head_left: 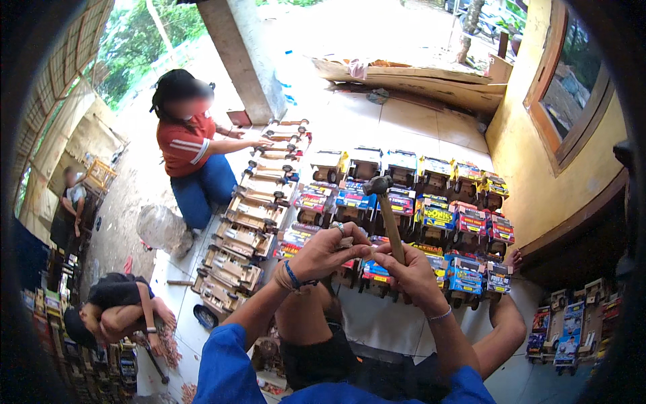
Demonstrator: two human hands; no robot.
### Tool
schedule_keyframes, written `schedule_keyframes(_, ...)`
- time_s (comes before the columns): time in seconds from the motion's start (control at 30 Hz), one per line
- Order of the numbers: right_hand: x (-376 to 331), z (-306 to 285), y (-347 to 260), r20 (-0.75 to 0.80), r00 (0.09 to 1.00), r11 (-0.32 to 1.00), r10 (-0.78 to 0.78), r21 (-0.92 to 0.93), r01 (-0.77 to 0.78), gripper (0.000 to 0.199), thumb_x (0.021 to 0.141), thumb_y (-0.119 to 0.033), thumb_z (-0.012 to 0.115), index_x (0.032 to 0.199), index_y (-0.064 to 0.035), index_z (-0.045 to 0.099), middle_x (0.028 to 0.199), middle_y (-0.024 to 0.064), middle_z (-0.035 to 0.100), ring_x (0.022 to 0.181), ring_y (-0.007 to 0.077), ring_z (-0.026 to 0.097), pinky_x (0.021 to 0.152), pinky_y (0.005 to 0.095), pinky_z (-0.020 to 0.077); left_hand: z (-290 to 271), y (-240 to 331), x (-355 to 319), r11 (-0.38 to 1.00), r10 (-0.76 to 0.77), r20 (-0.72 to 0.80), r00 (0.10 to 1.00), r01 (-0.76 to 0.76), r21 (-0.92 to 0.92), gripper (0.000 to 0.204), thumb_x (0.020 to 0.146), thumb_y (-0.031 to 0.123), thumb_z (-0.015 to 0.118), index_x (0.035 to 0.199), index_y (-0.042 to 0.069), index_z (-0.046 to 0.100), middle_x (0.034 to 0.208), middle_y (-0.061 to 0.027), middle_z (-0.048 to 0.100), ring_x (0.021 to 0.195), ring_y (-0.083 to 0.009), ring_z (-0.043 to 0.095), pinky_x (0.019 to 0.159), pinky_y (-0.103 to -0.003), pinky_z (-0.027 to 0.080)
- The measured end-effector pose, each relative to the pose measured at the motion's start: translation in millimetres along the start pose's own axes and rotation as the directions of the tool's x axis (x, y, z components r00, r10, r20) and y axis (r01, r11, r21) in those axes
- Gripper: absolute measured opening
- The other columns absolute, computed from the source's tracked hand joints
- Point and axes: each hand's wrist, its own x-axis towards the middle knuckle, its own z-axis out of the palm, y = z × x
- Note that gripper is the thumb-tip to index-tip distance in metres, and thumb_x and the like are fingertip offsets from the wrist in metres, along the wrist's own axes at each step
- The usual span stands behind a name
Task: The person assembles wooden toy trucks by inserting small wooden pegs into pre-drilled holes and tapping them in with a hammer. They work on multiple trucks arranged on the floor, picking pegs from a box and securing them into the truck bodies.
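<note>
My right hand (412, 275) is wrapped round the wooden handle of a hammer (391, 229), whose dark metal head points up and away from me. Close beside it, my left hand (323, 254) is closed in a pinch, its fingertips almost meeting my right thumb. Something small and pale may sit in that pinch, but I cannot make it out. Beyond and beneath both hands stand rows of wooden toy trucks (436, 214) with colourful printed panels and dark wheels. Several fronts are partly hidden behind my hands and the hammer.
Left of the rows runs a column of bare wooden truck frames (232, 271); a person in a red shirt (185, 138) kneels there, one hand on them. Another person (118, 306) crouches at lower left. More toy trucks (570, 330) stand at right, near a yellow wall (518, 128).
</note>
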Motion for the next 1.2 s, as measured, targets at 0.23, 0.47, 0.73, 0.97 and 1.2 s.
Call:
schedule_keyframes(0.23,89,-8,6,-0.049,0.998,0.998,-0.027,0.063,0.03,0.022,0.091,-0.025,0.071,0.1,-0.006,0.064,0.067,-0.0076,0.052,0.048,-0.0001,0.042,0.042,0.0183,0.0307,-49,-27,78,0.997,-0.05,0.028,0.998,0.051,-0.049,0.024,0.095,0.02,0.068,0.108,0.0,0.066,0.096,-0.0028,0.07,0.092,-0.009,0.065,0.083,-0.025,0.053)
schedule_keyframes(0.47,208,-15,-14,-0.086,0.993,0.997,-0.082,-0.007,0.081,0.028,0.095,-0.028,0.068,0.108,-0.0043,0.062,0.063,-0.0086,0.048,0.043,-0.0011,0.039,0.038,0.017,0.0292,-153,-77,182,0.984,-0.139,0.118,0.983,0.15,-0.094,0.027,0.094,0.026,0.068,0.105,0.002,0.071,0.093,-0.0031,0.072,0.089,-0.0094,0.066,0.081,-0.024,0.053)
schedule_keyframes(0.73,252,-66,8,-0.217,0.971,0.951,-0.104,-0.307,0.034,0.027,0.097,-0.028,0.063,0.108,-0.003,0.063,0.063,-0.0082,0.047,0.045,-0.0008,0.04,0.038,0.0177,0.0293,-269,-161,303,0.683,-0.536,-0.015,0.844,0.444,0.579,0.036,0.087,0.04,0.075,0.104,0.009,0.076,0.091,-0.0022,0.074,0.085,-0.0099,0.064,0.077,-0.024,0.049)
schedule_keyframes(0.97,237,-92,20,-0.277,0.942,0.948,0.191,-0.197,-0.25,0.022,0.098,-0.023,0.062,0.104,-0.0028,0.064,0.068,-0.0084,0.05,0.049,-0.0011,0.041,0.042,0.0187,0.0284,-278,-187,324,0.735,-0.479,0.075,0.874,0.353,0.579,0.046,0.081,0.05,0.077,0.103,0.01,0.076,0.088,-0.0039,0.073,0.078,-0.012,0.064,0.071,-0.027,0.049)
schedule_keyframes(1.2,248,-88,19,-0.228,0.956,0.942,0.184,-0.236,-0.237,0.022,0.098,-0.024,0.061,0.107,-0.0035,0.064,0.068,-0.0097,0.048,0.051,-0.0018,0.04,0.044,0.018,0.0289,-273,-189,323,0.724,-0.516,0.019,0.856,0.424,0.544,0.052,0.076,0.054,0.08,0.102,0.009,0.075,0.085,-0.0031,0.07,0.077,-0.0121,0.061,0.066,-0.027,0.048)
